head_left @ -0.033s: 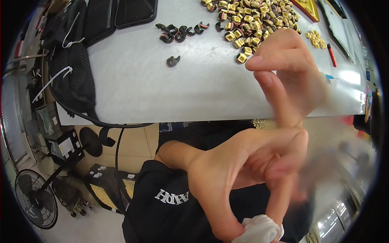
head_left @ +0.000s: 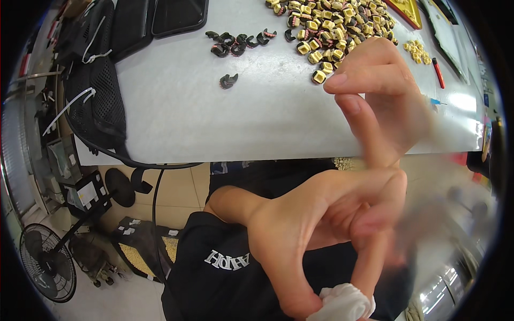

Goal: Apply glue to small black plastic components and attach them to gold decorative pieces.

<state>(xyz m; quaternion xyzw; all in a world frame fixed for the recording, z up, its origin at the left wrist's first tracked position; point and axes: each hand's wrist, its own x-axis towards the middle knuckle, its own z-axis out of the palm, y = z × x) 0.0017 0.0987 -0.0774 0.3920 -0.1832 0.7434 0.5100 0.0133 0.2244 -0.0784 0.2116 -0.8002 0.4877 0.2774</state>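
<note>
My right hand [head_left: 383, 96] is raised over the table's right half, index finger and thumb curled together in a pinch; I see nothing between their tips. Its wrist side is blurred. Below it, nearer my body, my left hand [head_left: 289, 230] bends round with thumb and a finger closed on a crumpled white cloth [head_left: 342, 302] at the lower edge. Beyond the right hand lies a heap of small yellow-and-black moulded pieces [head_left: 332, 32], some with pink edges. Several small black curved pieces [head_left: 237, 44] lie left of the heap, and a single black curved piece [head_left: 228, 81] sits closer to me.
A black mesh bag [head_left: 96, 101] and a dark phone-like slab [head_left: 179, 16] lie at the table's left. At the right are small yellow pieces [head_left: 416, 51], a red pen [head_left: 438, 73] and a yellow tray with a red rim [head_left: 405, 13]. A black fan [head_left: 48, 262] stands lower left.
</note>
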